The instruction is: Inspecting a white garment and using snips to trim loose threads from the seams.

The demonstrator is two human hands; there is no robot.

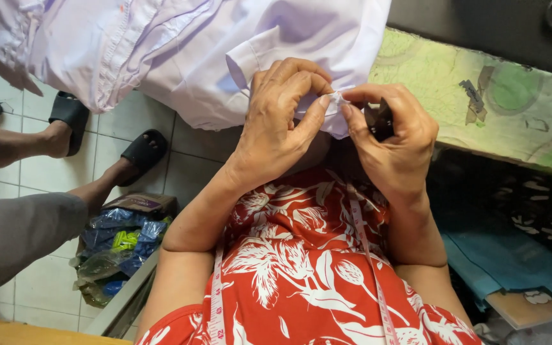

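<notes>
Two hands meet at the upper middle of the frame, pinched together on a small white fold of fabric [338,99] at the edge of a pale lilac shirt [212,57]. The left hand [276,124] curls its fingers over the cloth with the thumb pressing up against the fold; the right hand [394,144] grips the same fold between thumb and forefinger, and also clasps a small dark tool [379,120] whose shape is mostly hidden by the fingers, so its kind cannot be told. The shirt spreads across the upper left and is cut off by the top edge. A measuring tape [368,255] hangs around the person's neck over a red dress with white flowers [301,255]. To the right, a worn green bench [512,108] runs off the frame; what lies in the dark space beneath it is hard to make out, apart from blue cloth [506,262]. At the lower left a box of plastic bags [119,246] stands on the tiled floor [52,281]. Another person's legs, in black sandals [142,150], enter from the left, the body out of view.
</notes>
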